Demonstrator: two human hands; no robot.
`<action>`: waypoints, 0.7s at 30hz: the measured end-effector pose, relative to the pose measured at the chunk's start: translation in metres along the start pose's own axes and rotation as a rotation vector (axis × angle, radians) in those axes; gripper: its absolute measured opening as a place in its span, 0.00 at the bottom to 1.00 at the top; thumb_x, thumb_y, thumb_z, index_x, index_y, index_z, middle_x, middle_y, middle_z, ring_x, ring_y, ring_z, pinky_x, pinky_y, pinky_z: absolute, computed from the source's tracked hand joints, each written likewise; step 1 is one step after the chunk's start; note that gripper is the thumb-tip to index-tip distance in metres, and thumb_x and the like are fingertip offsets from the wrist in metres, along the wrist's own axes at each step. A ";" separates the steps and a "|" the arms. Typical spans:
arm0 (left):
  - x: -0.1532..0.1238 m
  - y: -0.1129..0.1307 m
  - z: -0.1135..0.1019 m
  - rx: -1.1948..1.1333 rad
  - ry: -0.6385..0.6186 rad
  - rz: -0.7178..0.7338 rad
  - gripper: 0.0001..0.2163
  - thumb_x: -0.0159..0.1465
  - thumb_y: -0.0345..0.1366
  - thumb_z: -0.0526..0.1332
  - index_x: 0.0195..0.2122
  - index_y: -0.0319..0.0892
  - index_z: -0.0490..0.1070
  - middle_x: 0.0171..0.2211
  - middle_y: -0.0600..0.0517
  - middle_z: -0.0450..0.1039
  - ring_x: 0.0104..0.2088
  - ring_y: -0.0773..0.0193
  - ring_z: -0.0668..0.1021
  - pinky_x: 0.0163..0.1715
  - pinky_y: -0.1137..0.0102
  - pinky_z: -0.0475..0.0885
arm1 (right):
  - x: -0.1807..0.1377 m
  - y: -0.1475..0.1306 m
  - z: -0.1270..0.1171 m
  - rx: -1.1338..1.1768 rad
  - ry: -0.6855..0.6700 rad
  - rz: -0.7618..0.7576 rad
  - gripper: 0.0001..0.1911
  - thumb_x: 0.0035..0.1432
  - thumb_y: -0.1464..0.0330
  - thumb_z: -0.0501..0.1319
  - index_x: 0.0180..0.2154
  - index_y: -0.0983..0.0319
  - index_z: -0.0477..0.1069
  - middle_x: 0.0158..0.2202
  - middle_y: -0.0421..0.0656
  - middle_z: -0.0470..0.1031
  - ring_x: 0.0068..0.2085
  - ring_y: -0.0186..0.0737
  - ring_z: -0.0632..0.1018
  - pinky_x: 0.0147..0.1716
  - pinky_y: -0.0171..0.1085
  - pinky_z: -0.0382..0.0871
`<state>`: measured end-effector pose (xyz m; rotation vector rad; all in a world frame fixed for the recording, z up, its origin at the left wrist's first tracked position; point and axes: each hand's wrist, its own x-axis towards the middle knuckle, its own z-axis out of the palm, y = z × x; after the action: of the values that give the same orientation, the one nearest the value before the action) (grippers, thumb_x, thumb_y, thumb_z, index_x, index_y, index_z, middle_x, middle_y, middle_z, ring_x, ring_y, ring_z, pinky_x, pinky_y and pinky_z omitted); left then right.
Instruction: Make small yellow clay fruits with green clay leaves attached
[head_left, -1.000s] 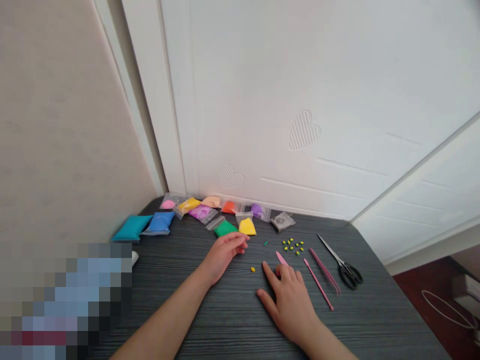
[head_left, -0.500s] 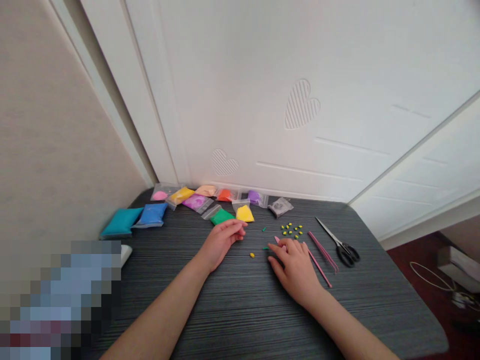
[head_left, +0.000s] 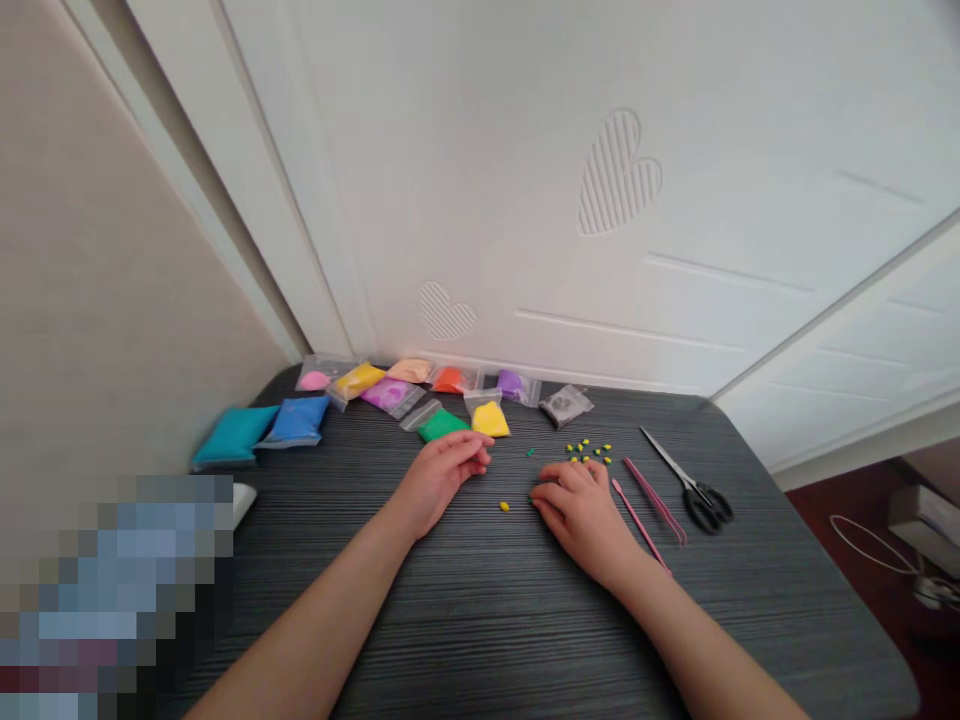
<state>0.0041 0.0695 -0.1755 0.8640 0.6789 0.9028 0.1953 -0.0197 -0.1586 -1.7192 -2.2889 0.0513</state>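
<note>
My left hand (head_left: 442, 478) hovers over the table by the green clay bag, its fingers curled and thumb side up. Whether anything small sits in those fingers is hidden. My right hand (head_left: 581, 512) rests low on the table, thumb and forefinger closed on a tiny green clay piece (head_left: 531, 499). Left of these fingertips lies a small yellow clay piece (head_left: 504, 507), and farther back another green clay bit (head_left: 530, 453). Several yellow-and-green clay pieces (head_left: 586, 447) are grouped just beyond my right hand. A pink stick tool (head_left: 637, 522) lies along its right side.
Pink tweezers (head_left: 654, 498) and black-handled scissors (head_left: 697, 492) lie at the right. Bags of coloured clay line the back, including a yellow bag (head_left: 490, 418), a grey bag (head_left: 568, 405) and a blue bag (head_left: 298, 420). A white panelled surface (head_left: 525, 200) rises behind the table.
My right hand has shifted slightly left and closed its fingers on the green clay piece. The pink tool that showed under that hand is now out of sight. My left hand keeps its pose.
</note>
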 end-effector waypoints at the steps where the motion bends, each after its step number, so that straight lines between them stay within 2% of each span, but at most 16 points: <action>1: 0.000 0.000 0.000 0.002 -0.001 -0.003 0.07 0.56 0.35 0.60 0.33 0.37 0.74 0.27 0.50 0.70 0.31 0.67 0.71 0.35 0.72 0.65 | -0.001 0.001 0.000 0.005 -0.005 -0.005 0.10 0.60 0.67 0.52 0.38 0.54 0.71 0.43 0.40 0.70 0.45 0.36 0.68 0.48 0.43 0.50; 9: 0.000 0.000 0.000 0.007 -0.005 -0.014 0.08 0.57 0.35 0.59 0.33 0.37 0.74 0.28 0.49 0.70 0.32 0.67 0.71 0.36 0.72 0.65 | -0.018 0.010 -0.008 0.008 -0.024 0.010 0.16 0.61 0.69 0.49 0.48 0.54 0.67 0.50 0.45 0.66 0.51 0.40 0.65 0.50 0.46 0.49; 17: 0.001 0.000 0.000 -0.006 0.010 -0.021 0.07 0.55 0.35 0.61 0.33 0.37 0.74 0.27 0.49 0.70 0.31 0.67 0.71 0.36 0.71 0.65 | -0.020 -0.008 0.001 -0.112 -0.057 0.037 0.21 0.60 0.58 0.48 0.53 0.56 0.61 0.58 0.47 0.58 0.57 0.47 0.59 0.53 0.51 0.46; 21: 0.000 0.001 0.001 -0.004 0.013 -0.018 0.07 0.55 0.35 0.61 0.33 0.38 0.74 0.27 0.49 0.71 0.31 0.67 0.71 0.35 0.71 0.65 | -0.026 -0.013 0.003 -0.139 -0.071 0.040 0.23 0.60 0.56 0.47 0.54 0.58 0.61 0.60 0.48 0.55 0.59 0.47 0.56 0.55 0.51 0.43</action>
<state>0.0045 0.0698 -0.1747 0.8476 0.6946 0.8935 0.1886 -0.0473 -0.1640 -1.8594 -2.3597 -0.0405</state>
